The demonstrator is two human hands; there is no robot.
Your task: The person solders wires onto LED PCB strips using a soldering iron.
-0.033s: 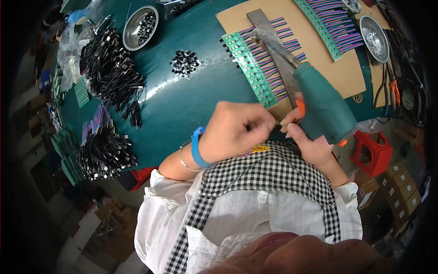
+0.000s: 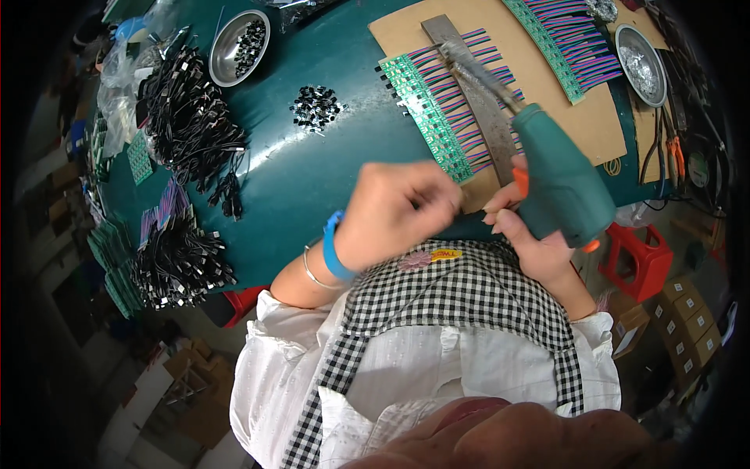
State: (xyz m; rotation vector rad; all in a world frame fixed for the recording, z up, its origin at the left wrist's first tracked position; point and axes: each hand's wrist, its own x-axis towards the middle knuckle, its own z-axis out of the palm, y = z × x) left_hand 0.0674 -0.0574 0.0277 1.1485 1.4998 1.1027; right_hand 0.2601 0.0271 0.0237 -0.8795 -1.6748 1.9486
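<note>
My right hand [image 2: 539, 254] is wrapped round a green soldering gun [image 2: 566, 184] with an orange trigger, partly hidden beneath its body. Its metal tip reaches over a flat metal bar [image 2: 473, 94]. Just left of it, my left hand [image 2: 402, 203] is closed, its fingertips curled together and slightly blurred; anything in them is hidden. In front of both hands a green circuit board panel [image 2: 430, 117] lies with rows of coloured wires [image 2: 473, 144] running under the bar. Small black parts [image 2: 388, 82] line the panel's left edge.
A second wired panel [image 2: 547, 51] lies on the brown board [image 2: 601, 129]. Metal bowls [image 2: 226, 66] [image 2: 652, 90] stand at both sides. A pile of small connectors [image 2: 316, 108] and bundled black cables [image 2: 187, 125] cover the left. Pliers [image 2: 676, 156] lie far right.
My left hand has moved a little left and away from the right hand. The soldering gun has shifted slightly right, with its tip still over the bar.
</note>
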